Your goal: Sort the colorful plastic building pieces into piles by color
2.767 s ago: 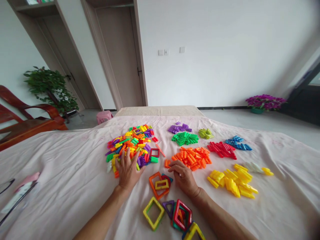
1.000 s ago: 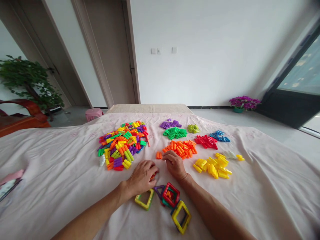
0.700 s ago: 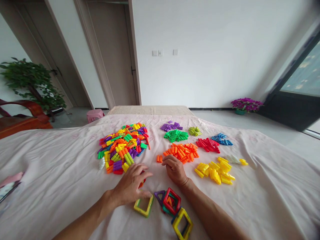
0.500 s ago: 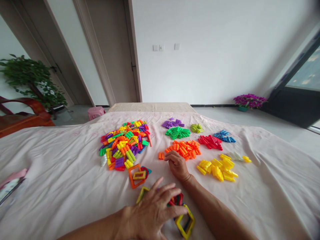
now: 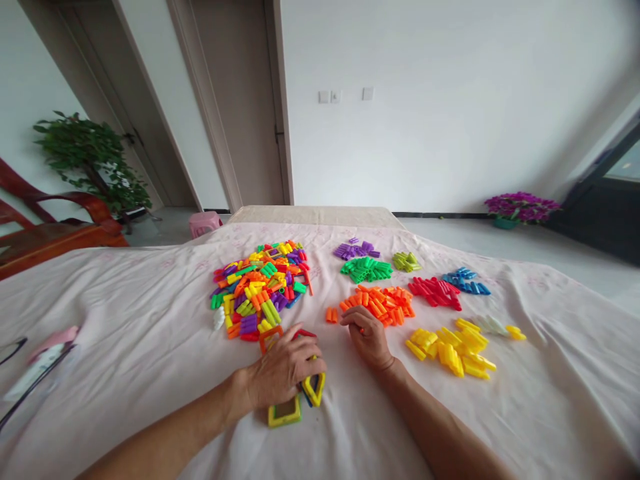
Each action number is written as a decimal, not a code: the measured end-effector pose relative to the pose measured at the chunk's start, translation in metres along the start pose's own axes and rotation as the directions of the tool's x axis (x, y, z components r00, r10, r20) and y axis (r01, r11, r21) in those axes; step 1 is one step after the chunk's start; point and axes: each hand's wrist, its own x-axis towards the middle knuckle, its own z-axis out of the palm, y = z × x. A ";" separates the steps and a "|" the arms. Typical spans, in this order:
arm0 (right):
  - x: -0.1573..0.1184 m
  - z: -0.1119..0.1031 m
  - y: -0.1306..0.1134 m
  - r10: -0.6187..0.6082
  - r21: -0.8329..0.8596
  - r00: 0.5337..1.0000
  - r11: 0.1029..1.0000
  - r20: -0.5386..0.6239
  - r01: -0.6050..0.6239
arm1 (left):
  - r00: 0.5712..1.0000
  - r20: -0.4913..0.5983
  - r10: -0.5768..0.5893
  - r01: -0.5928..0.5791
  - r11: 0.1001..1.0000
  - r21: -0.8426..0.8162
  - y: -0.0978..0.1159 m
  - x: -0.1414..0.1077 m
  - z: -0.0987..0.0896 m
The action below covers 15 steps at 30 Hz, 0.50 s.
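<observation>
My left hand (image 5: 286, 367) is closed over a bunch of frame-shaped magnetic tiles, its fingers curled against them. A yellow diamond-shaped tile (image 5: 321, 393) and a yellow-green square tile (image 5: 285, 421) stick out beneath it. Beyond its knuckles show an orange tile (image 5: 264, 341) and part of a red one (image 5: 306, 333). My right hand (image 5: 370, 338) rests on the cloth with curled fingers, just in front of the orange tube pieces (image 5: 387, 303). A speck of orange shows between its fingers; what it holds, if anything, is hidden.
A mixed heap of coloured pieces (image 5: 260, 287) lies at left centre. Sorted piles stand to the right: yellow (image 5: 453, 347), red (image 5: 435, 293), blue (image 5: 465, 280), green (image 5: 367, 269), purple (image 5: 357, 250) and olive (image 5: 406, 261). Glasses (image 5: 37, 380) lie on the wrinkled cloth at far left.
My left hand has gone from spread to curled and moved left and away from me, drawing the tiles toward the mixed heap. My right hand stays by the orange pile. The view has turned slightly left.
</observation>
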 end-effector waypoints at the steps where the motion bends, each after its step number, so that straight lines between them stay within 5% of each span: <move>1: 0.000 0.000 -0.001 -0.005 0.000 1.000 1.000 0.002 0.005 | 1.000 -0.004 -0.022 0.022 1.000 -0.011 -0.005 -0.004 -0.004; 8: -0.003 -0.001 -0.005 -0.040 -0.091 0.998 0.995 0.056 0.045 | 0.988 0.052 -0.145 0.154 0.930 -0.333 -0.039 -0.025 -0.048; 10: -0.005 0.000 -0.006 -0.058 -0.115 0.994 0.991 0.087 0.068 | 0.961 -0.042 -0.272 0.220 0.850 -0.479 -0.061 -0.035 -0.054; 11: -0.006 0.000 -0.007 -0.069 -0.122 0.992 0.989 0.104 0.081 | 0.903 -0.149 -0.403 0.270 0.801 -0.534 -0.075 -0.042 -0.054; 12: -0.006 0.001 -0.009 -0.076 -0.123 0.990 0.988 0.118 0.091 | 0.786 -0.276 -0.553 0.326 0.749 -0.577 -0.090 -0.050 -0.052; 13: -0.004 0.003 -0.011 -0.081 -0.121 0.988 0.988 0.134 0.097 | 0.604 -0.398 -0.691 0.384 0.690 -0.614 -0.106 -0.059 -0.048; 14: -0.001 0.006 -0.014 -0.083 -0.117 0.985 0.988 0.153 0.101 | 0.373 -0.496 -0.784 0.449 0.621 -0.643 -0.121 -0.068 -0.043; 15: 0.004 0.010 -0.018 -0.082 -0.115 0.981 0.988 0.177 0.103 | 0.214 -0.542 -0.812 0.494 0.569 -0.657 -0.135 -0.077 -0.036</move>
